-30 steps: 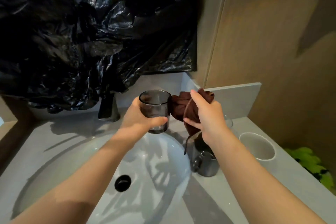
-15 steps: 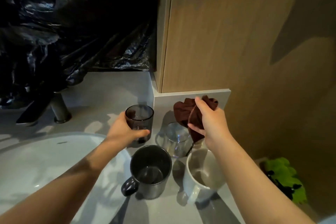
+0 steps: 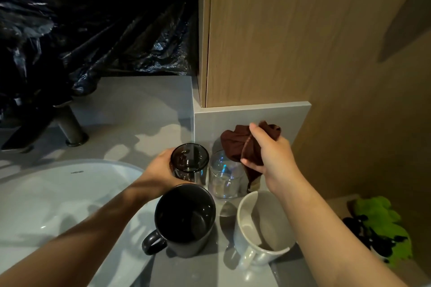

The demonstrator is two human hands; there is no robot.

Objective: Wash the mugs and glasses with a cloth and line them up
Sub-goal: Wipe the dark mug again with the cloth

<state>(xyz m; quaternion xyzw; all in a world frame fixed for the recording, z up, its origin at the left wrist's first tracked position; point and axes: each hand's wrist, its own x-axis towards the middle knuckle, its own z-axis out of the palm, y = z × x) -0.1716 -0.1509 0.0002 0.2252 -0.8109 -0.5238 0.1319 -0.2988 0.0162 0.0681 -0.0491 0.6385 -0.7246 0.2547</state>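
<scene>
My left hand (image 3: 161, 170) grips a smoky dark glass (image 3: 189, 162), upright and low over the grey counter (image 3: 149, 137), right beside a clear iridescent glass (image 3: 224, 175). My right hand (image 3: 270, 154) holds a bunched dark brown cloth (image 3: 235, 144) just above and behind the clear glass. In front of the two glasses stand a black mug (image 3: 185, 219) with its handle to the left and a white mug (image 3: 261, 228) partly hidden under my right forearm.
A white sink basin (image 3: 53, 193) fills the lower left, with a dark tap (image 3: 67, 128) behind it. Black plastic sheeting (image 3: 93, 30) covers the wall at the back left. A wooden panel (image 3: 303, 42) rises right behind the glasses. A green plant (image 3: 382, 228) sits beyond the counter's right edge.
My left hand carried the dark glass from above the basin to the right and down beside the clear glass. My right hand with the cloth moved along to the right.
</scene>
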